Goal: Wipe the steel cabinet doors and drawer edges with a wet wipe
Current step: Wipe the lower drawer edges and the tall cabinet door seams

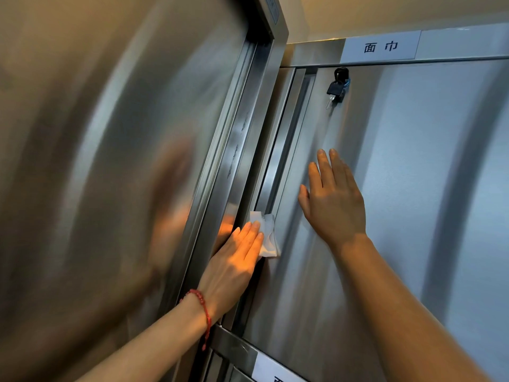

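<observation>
My left hand [237, 260], a red bead bracelet on its wrist, presses a crumpled white wet wipe [268, 235] with straight fingers against the left edge of a steel cabinet door [413, 166], beside its recessed vertical handle strip [283, 150]. Part of the wipe is hidden under my fingers. My right hand [334, 199] lies flat with straight fingers on the door face, a little to the right of the wipe and higher.
A black key [337, 86] hangs from the lock near the door's top. A white label [381, 46] sits on the frame above. Another steel door [124, 161] stands at the left, at an angle. A lower label [275, 372] marks the frame below.
</observation>
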`<state>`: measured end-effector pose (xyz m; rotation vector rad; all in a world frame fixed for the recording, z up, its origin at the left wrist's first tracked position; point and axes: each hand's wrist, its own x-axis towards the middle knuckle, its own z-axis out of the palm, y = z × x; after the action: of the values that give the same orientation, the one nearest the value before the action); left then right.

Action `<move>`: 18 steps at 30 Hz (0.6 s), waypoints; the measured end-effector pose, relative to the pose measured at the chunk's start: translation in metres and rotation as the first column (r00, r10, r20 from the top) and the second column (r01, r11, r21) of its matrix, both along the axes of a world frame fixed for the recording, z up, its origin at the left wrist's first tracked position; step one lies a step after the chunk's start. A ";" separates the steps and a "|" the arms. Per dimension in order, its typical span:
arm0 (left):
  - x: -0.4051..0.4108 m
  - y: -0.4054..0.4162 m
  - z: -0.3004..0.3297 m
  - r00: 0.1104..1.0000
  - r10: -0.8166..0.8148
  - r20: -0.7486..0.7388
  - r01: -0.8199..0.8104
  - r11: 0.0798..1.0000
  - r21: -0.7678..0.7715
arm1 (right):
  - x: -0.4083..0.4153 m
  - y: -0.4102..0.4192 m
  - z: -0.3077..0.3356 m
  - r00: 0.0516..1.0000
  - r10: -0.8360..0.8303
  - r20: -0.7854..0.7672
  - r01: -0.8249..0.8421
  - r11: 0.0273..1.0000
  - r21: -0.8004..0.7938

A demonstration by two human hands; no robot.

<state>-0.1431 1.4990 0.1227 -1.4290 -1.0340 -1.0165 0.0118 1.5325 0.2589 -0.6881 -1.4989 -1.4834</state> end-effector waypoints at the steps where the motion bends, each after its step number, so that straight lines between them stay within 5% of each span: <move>1: 0.000 0.000 0.000 1.000 -0.002 0.007 0.002 1.000 0.006 | 0.000 0.000 0.000 1.000 0.005 0.000 -0.005 1.000 0.002; 18: 0.001 0.004 -0.021 0.999 0.033 0.002 -0.033 0.999 0.006 | 0.000 0.000 0.000 1.000 0.014 0.008 -0.013 1.000 -0.019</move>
<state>-0.1419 1.5027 0.1015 -1.4017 -1.0518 -0.9961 0.0117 1.5328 0.2587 -0.6825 -1.5230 -1.4652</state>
